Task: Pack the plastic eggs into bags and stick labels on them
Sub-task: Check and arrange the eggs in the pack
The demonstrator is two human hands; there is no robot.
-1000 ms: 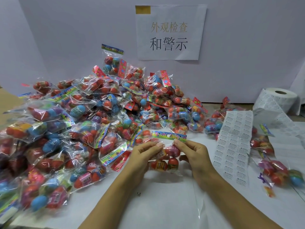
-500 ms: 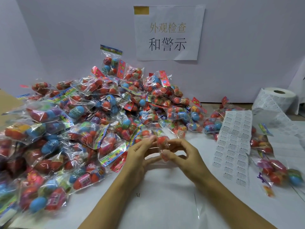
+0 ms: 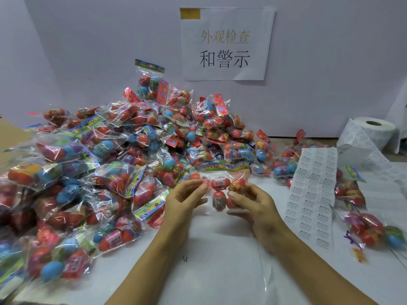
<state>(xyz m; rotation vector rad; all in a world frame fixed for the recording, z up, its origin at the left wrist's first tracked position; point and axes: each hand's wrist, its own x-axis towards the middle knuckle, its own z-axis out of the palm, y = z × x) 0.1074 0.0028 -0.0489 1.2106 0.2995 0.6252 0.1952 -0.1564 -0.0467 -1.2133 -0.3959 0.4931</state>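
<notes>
A small bag of eggs (image 3: pixel 220 191) is held at frame centre, pinched between the left hand (image 3: pixel 185 201) and right hand (image 3: pixel 253 203), long axis vertical. The label sheet (image 3: pixel 312 194) lies right of centre, nearer the right hand.

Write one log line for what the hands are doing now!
left hand: pinches bag of eggs | right hand: pinches bag of eggs | label sheet: right, untouched
</notes>
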